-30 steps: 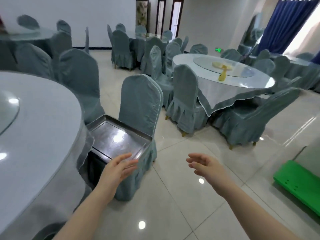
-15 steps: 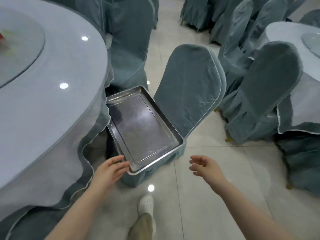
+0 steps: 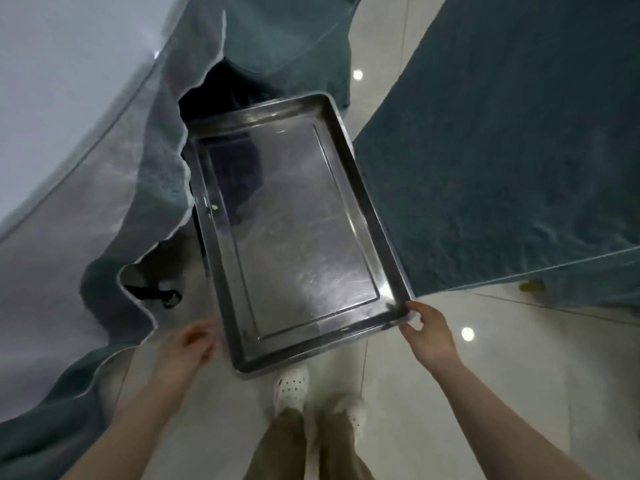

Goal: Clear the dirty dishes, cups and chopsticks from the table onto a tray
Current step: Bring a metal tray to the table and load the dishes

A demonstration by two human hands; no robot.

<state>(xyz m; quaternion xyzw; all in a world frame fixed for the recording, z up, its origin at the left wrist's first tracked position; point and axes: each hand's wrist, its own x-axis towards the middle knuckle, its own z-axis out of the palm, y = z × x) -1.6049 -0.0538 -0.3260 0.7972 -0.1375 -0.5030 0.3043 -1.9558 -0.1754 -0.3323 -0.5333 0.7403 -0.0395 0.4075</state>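
Head view, looking steeply down: we count one tray [image 3: 298, 216], two hands, two white perforated shoes [image 3: 290, 388] and one worktop [image 3: 52, 98] at the left under a pale cloth with a scalloped teal skirt [image 3: 145, 188]. One teal chair cover [image 3: 502, 150] fills the right side, just beside the tray's long edge. The tray is a rectangular steel one with a raised rim, rounded corners and a scuffed, reflective floor; a tiny pale speck [image 3: 215, 207] lies near its left rim. It sits tilted between the worktop skirt and the chair cover, its near end above the tiled floor [image 3: 485, 375]. Our right hand [image 3: 427, 332] pinches the near right corner of the rim. Our left hand [image 3: 188, 344] is blurred, fingers loosely curled just beside the near left edge; we cannot tell whether it touches the tray.
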